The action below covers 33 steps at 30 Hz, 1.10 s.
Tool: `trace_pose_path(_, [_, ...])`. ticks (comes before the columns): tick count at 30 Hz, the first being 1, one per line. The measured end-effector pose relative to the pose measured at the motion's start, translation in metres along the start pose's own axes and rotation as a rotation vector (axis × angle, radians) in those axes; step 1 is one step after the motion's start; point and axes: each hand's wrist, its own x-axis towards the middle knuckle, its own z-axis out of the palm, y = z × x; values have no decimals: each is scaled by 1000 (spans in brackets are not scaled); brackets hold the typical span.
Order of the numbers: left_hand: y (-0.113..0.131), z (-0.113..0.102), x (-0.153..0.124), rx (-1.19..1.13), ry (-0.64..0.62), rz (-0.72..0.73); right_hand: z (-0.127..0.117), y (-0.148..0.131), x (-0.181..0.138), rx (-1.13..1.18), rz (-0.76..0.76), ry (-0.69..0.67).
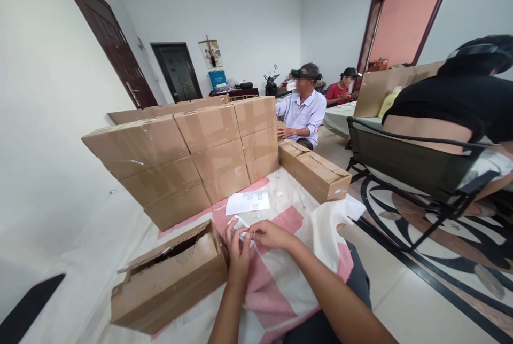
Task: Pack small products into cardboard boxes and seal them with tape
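Observation:
Over the pink-and-white cloth (pixel 266 290), my left hand (pixel 237 242) is closed on a small white piece (pixel 239 222), thin and maybe folded; I cannot make out its kind. My right hand (pixel 270 234) meets it from the right, thumb and forefinger pinched together at the white piece's edge. Just beyond both hands lies a white printed sheet (pixel 247 202) with rows of small dark marks. An open cardboard box (pixel 172 280) stands close to my left wrist, its top slit showing a dark inside.
Stacked cardboard boxes (pixel 218 146) form a wall along the far side. A long taped carton (pixel 316 170) lies at the right edge of the table. Across from me sits a person in a light shirt (pixel 306 109); another person sits at the right in a folding chair (pixel 412 154).

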Motion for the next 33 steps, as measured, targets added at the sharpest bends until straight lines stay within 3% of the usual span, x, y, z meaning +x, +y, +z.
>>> trace_pose_path(18, [-2,3,-6,-191,16,-126,-4,-3,-1,-48,6,-26])
trace_pose_path(33, [3,3,-11,-175,98,-122,-3,-9,-3,-126,256,-14])
